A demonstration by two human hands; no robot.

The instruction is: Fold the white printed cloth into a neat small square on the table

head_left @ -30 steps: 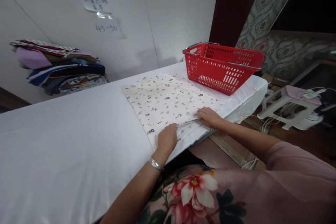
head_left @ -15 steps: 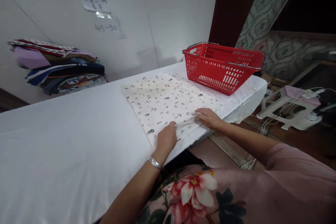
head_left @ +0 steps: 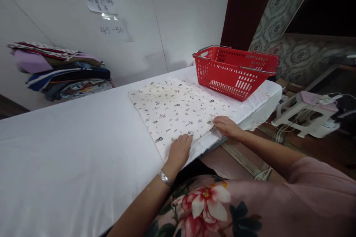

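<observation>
A white cloth with small printed figures (head_left: 178, 107) lies spread on the white-covered table (head_left: 83, 148). At its near edge, my left hand (head_left: 180, 151), with a silver bracelet at the wrist, has its fingers together and curled onto the fabric. My right hand (head_left: 226, 126) rests at the near right part of the same edge, fingers pressed together on the cloth. Between the two hands the edge runs fairly straight, close to the table's front.
A red basket (head_left: 222, 76) with metal handles stands behind the cloth at the right. Folded clothes (head_left: 69, 72) are stacked at the back left. Beyond the table's right end is a white and pink stool (head_left: 308, 107) with cables.
The lifted, bunched strip of cloth between my hands now lies flatter along the near edge. My right hand has shifted slightly right, and my left hand has turned more palm-down.
</observation>
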